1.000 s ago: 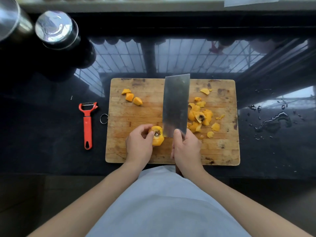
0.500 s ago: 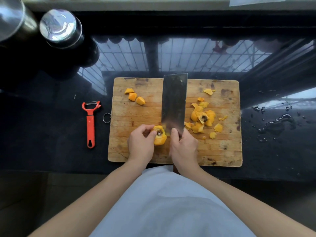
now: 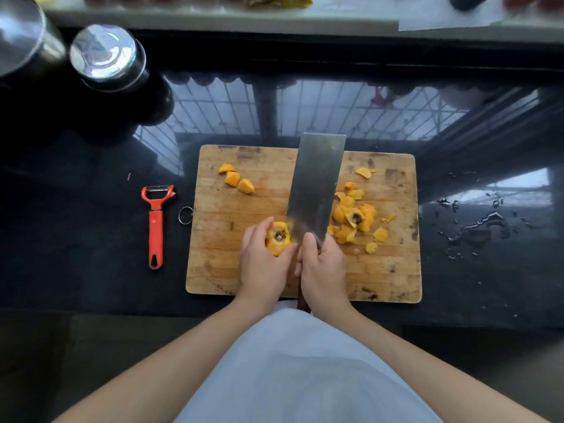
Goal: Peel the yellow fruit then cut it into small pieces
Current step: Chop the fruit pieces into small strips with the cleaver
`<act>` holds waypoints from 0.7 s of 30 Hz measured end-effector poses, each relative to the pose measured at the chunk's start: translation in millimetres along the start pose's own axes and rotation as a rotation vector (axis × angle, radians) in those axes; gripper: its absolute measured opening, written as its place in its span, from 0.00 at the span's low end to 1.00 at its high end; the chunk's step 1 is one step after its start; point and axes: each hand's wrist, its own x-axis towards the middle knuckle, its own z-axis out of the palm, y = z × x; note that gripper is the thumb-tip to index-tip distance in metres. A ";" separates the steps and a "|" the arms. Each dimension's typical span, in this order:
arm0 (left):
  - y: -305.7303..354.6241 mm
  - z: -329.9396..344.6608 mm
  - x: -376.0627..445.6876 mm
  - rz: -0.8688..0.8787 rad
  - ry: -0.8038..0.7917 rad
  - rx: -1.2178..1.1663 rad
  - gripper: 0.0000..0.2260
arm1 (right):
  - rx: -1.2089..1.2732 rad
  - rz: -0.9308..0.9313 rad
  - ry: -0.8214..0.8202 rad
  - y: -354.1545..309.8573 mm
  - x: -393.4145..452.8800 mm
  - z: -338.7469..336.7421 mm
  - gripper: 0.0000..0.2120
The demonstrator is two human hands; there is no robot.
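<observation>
Both hands sit close together at the near middle of the wooden cutting board. Left hand curls its fingers and thumb round the yellow fruit, a glossy, rounded lump with a brown, pitted core facing up, pinned down on the board. Right hand wraps tight round the cleaver where blade meets handle, index finger laid along the steel. That blade is a broad, flat, dull-grey rectangle, reaching away past the board's far edge, its near end just beside the fruit; it's blurred there, so contact looks likely but I can't swear to it.

Right of the blade lies a ragged heap of peelings and scraps, thin curled bits scattered toward the board's right edge. Three chunky cut pieces sit at the far left corner, well apart from the hands. Plenty of scuffed, stained bare wood between them.

Off the board, on the glossy black desk, a red Y-shaped peeler lies to the left, near a small metal ring at the board's left edge. Water droplets spatter the right side. Two round steel containers stand at the far left.
</observation>
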 end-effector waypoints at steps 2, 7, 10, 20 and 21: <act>-7.1 -1.2 1.5 0.077 -0.024 0.116 0.29 | -0.030 -0.014 -0.011 3.3 -2.3 -7.4 0.13; -23.6 -13.3 5.5 0.210 -0.070 0.261 0.27 | -0.085 -0.059 0.055 8.6 -3.3 -39.1 0.14; -27.3 -17.2 6.4 0.229 -0.033 0.176 0.20 | -0.132 -0.123 0.037 11.9 -4.5 -44.7 0.14; -29.9 -17.6 9.6 0.221 -0.254 0.162 0.31 | -0.268 -0.193 0.011 16.1 -10.1 -38.5 0.14; -29.6 -17.9 12.8 0.262 -0.325 0.221 0.34 | -0.264 -0.186 0.020 15.9 -10.9 -42.3 0.14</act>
